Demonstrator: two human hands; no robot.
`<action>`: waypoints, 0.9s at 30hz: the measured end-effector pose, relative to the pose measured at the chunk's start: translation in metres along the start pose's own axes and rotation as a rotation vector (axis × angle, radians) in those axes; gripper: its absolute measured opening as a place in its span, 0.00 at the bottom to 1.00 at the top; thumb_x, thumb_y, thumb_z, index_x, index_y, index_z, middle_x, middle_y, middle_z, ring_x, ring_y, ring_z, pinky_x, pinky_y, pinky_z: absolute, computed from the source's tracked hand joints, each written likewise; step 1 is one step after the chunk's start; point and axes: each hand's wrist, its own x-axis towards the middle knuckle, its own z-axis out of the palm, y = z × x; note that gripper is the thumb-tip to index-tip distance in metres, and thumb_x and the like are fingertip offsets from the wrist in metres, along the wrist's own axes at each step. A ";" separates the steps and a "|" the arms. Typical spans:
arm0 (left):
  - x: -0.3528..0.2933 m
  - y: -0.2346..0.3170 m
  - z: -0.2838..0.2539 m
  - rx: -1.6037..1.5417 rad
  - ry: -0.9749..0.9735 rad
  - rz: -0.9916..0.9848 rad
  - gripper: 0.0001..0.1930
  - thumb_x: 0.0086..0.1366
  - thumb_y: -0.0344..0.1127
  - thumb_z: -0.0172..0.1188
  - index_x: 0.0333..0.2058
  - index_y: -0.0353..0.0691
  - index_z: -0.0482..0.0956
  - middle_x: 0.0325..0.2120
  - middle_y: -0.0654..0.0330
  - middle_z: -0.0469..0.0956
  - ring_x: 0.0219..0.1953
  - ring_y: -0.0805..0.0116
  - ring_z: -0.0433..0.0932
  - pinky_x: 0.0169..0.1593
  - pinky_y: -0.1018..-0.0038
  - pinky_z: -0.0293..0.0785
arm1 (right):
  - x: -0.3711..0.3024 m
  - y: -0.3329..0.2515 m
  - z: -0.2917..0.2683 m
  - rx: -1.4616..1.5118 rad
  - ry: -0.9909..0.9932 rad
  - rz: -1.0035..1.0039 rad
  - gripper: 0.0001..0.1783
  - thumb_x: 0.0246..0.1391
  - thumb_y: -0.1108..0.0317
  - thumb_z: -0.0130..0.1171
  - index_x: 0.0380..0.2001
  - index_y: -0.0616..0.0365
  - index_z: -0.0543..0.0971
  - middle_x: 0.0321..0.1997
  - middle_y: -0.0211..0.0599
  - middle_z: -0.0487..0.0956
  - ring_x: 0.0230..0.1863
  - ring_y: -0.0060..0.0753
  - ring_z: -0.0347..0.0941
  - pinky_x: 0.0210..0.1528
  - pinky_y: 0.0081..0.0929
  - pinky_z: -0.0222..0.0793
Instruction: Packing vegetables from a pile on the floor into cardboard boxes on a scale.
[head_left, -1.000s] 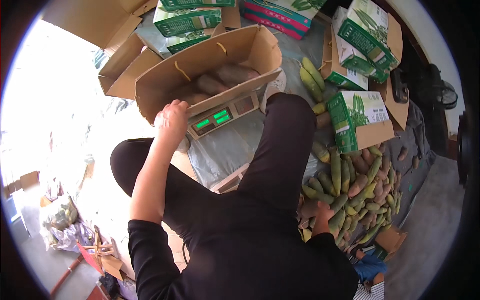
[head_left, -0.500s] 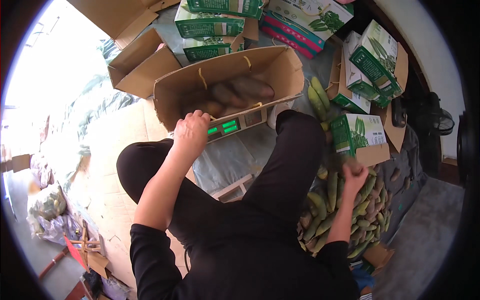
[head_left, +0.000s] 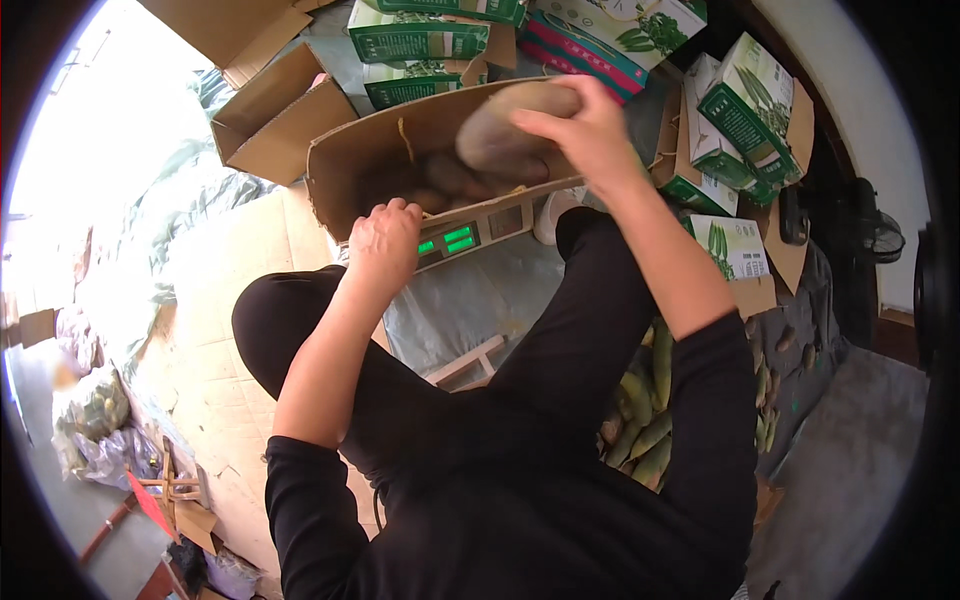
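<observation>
An open cardboard box (head_left: 365, 145) with yellow cord handles stands on a scale (head_left: 490, 228) with a green lit display. Several brownish oblong fruits (head_left: 450, 178) lie in the box, partly in shadow. My left hand (head_left: 385, 240) has its fingers curled over the box's near edge, by the left corner. Over the right half of the box, my right hand (head_left: 598, 130) grips a large brownish oblong fruit (head_left: 492, 130), blurred by motion. Beside my right leg lies a pile of green and brown fruits (head_left: 650, 400), partly hidden by my right arm.
Green and white printed cartons (head_left: 425, 45) stand behind the box, and more cartons (head_left: 750, 120) stack up at the right. Another open cardboard box (head_left: 285, 115) sits at the left rear. A black fan (head_left: 880, 235) stands far right. Flattened cardboard (head_left: 220, 340) covers the floor at left.
My right hand has moved from the fruit pile at the right up and left to over the box, carrying a fruit. My left hand has stayed on the box edge.
</observation>
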 end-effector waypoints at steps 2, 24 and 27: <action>-0.004 -0.006 0.002 0.009 0.008 -0.026 0.09 0.51 0.25 0.55 0.33 0.42 0.74 0.32 0.59 0.74 0.39 0.60 0.76 0.40 0.65 0.74 | 0.004 -0.001 0.043 0.099 -0.092 0.198 0.33 0.38 0.62 0.71 0.46 0.64 0.69 0.44 0.40 0.73 0.44 0.30 0.72 0.37 0.29 0.73; 0.007 0.002 -0.007 -0.064 0.056 -0.032 0.12 0.57 0.30 0.54 0.41 0.39 0.73 0.38 0.52 0.75 0.41 0.50 0.74 0.42 0.60 0.70 | -0.186 0.163 -0.170 -0.063 0.244 0.464 0.12 0.45 0.72 0.61 0.36 0.60 0.78 0.28 0.33 0.79 0.30 0.21 0.74 0.33 0.22 0.69; 0.004 -0.003 -0.008 -0.088 0.064 -0.005 0.12 0.57 0.30 0.55 0.42 0.39 0.73 0.39 0.52 0.75 0.42 0.51 0.74 0.43 0.61 0.70 | -0.251 0.225 -0.165 -0.282 0.174 0.713 0.08 0.43 0.68 0.62 0.28 0.59 0.79 0.22 0.38 0.78 0.28 0.28 0.76 0.33 0.24 0.70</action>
